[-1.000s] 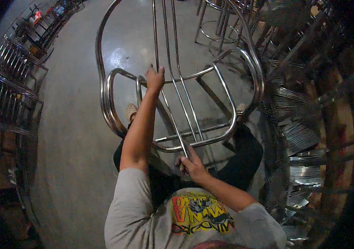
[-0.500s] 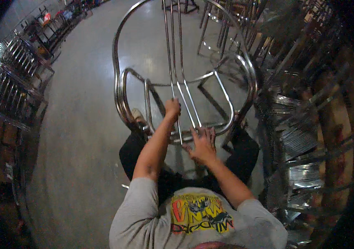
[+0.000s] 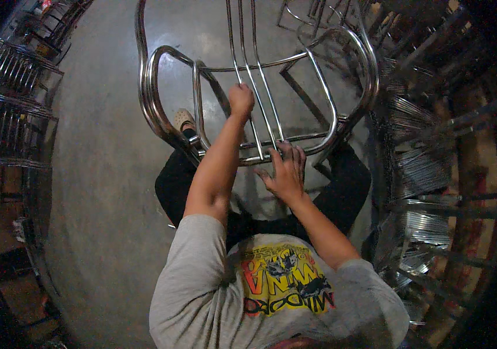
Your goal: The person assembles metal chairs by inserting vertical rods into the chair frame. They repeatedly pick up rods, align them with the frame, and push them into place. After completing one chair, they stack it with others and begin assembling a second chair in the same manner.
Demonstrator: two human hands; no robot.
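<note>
A shiny metal chair frame [image 3: 145, 96] of bent tubing stands in front of me, between my knees. Three long thin rods run lengthwise over its seat opening, crossing the rear crossbar. My left hand [image 3: 241, 100] is closed around the leftmost rod [image 3: 232, 46], partway between the rear crossbar and the front rail. That rod's near end lies at the front rail [image 3: 306, 138]. Near the ends of the other two rods, my right hand [image 3: 286, 174] has its fingers spread, the fingertips at the rail. Whether they press on the metal cannot be made out.
Stacked metal frames [image 3: 13, 72] line the left side. On the right, bundles of metal parts [image 3: 426, 230] lie on racks beside brown cardboard [image 3: 474, 174]. More tubular frames stand at the upper right. My shoe [image 3: 184, 120] rests on the grey floor [image 3: 103, 192] by the chair frame.
The view has shifted, so the chair frame and both hands appear higher in the picture. My left hand still grips the leftmost rod, and my right hand remains at the front rail.
</note>
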